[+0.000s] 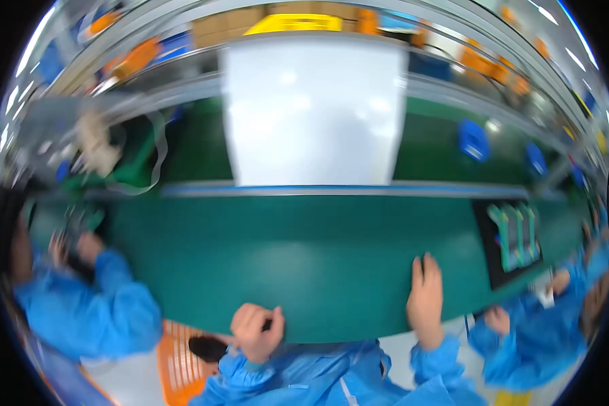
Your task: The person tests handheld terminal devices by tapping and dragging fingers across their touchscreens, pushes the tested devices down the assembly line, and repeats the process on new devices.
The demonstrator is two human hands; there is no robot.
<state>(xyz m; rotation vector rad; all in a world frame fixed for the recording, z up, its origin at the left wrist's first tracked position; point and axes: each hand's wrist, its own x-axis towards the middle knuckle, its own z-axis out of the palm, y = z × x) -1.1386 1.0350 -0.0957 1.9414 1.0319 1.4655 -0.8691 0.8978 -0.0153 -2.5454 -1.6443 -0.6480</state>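
My left hand [257, 333] rests at the near edge of the green work surface [298, 257], its fingers curled inward. A small dark patch shows between its thumb and fingers; whether it is a held thing or shadow I cannot make out. Farther right, my right hand [425, 298] reaches over the same surface with fingers stretched forward and nothing visible in it. The closest item to that hand is a black mat [495, 260] at the right, bearing a green-framed panel of grey strips [519, 237].
A large white board [314, 111] stands beyond the surface's far rail. Co-workers in blue sleeves sit at left [91, 308] and right [531, 352]. An orange slatted crate [181, 365] is below the near edge. Blue bins [474, 140] lie behind the rail at right.
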